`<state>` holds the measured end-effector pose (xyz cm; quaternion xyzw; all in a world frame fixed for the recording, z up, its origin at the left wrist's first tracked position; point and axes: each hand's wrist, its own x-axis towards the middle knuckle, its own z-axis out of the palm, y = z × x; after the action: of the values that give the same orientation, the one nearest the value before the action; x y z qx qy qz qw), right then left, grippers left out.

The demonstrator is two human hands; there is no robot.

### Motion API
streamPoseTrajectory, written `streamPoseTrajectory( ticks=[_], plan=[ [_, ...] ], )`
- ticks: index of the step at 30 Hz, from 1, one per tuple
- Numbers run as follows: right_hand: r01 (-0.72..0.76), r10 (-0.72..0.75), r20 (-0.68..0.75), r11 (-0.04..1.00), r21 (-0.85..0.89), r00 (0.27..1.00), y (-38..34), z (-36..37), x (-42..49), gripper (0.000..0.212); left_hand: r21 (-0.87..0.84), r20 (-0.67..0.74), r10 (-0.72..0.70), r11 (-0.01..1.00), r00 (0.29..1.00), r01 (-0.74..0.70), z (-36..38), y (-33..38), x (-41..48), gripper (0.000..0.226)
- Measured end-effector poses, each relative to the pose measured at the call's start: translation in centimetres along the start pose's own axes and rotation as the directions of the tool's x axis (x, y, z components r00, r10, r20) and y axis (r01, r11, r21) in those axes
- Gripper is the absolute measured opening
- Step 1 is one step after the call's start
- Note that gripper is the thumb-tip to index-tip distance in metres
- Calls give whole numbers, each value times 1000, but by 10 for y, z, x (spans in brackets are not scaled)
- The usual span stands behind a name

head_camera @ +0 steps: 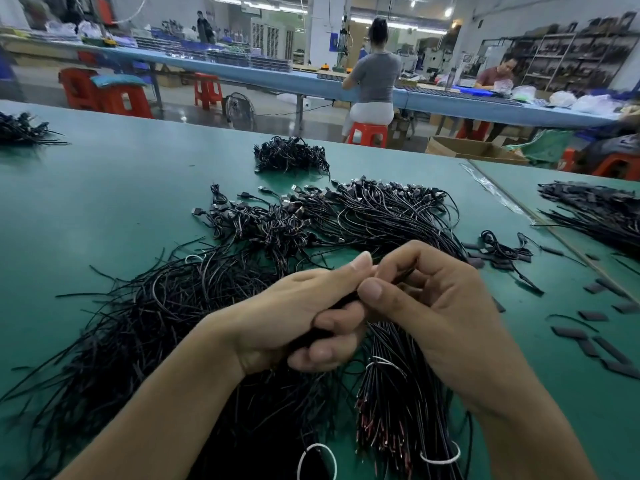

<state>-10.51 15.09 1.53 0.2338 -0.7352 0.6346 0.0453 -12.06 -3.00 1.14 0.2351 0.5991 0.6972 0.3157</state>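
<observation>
Green-matted workbench (pixel 104 188) in a factory hall, at which you sat. Entries run from your grip outward.

1. Bundle of black wires (pixel 337 303): held near centre, just above the mat, in your left hand (pixel 294 317). Your fingers were curled round it from below, thumb laid straight along the top.
2. Single wire (pixel 403 276): pinched between thumb and forefinger of your right hand (pixel 440 299), just beside the left thumb tip. Your other fingers were curled loosely behind.
3. Banded sheaf (pixel 391 410): lay under both hands, running towards you, with reddish stripped ends showing and a white rubber band (pixel 441 457) round its near end.
4. Second white band (pixel 317 459): at the near edge, left of the sheaf, on dark wire.
5. Loose black strands (pixel 138 306): a spread heap left of your left wrist.
6. Plug-ended cables (pixel 363 209): a wide heap just beyond your hands, plugs at the far side.
7. Small tangled heap (pixel 291 155): farther off, by the far edge.
8. Flat dark sleeve pieces (pixel 588 344): scattered on the right.
9. Right cable heap (pixel 595 216) and left cable heap (pixel 20 129): well apart, at the bench's two sides.
10. Background: a person in a grey top (pixel 375 77) sat on a red stool (pixel 367 133), back to you, at a long blue bench (pixel 242 69).
</observation>
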Motion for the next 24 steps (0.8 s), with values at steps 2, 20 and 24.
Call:
streamPoseTrajectory(
  ticks=[2, 20, 24],
  plan=[
    [-3, 5, 46, 999, -52, 999, 0, 0, 0, 21, -20, 18, -12, 1000, 1000, 13, -2, 0, -2, 59],
    [64, -147, -307, 962, -265, 940, -1, 26, 3, 20, -234, -184, -165, 965, 969, 120, 8, -4, 13, 60],
    [-84, -38, -328, 933, -350, 944, 9, 19, 5, 16, -21, -455, -63, 998, 888, 60, 0, -9, 15, 59]
  ],
)
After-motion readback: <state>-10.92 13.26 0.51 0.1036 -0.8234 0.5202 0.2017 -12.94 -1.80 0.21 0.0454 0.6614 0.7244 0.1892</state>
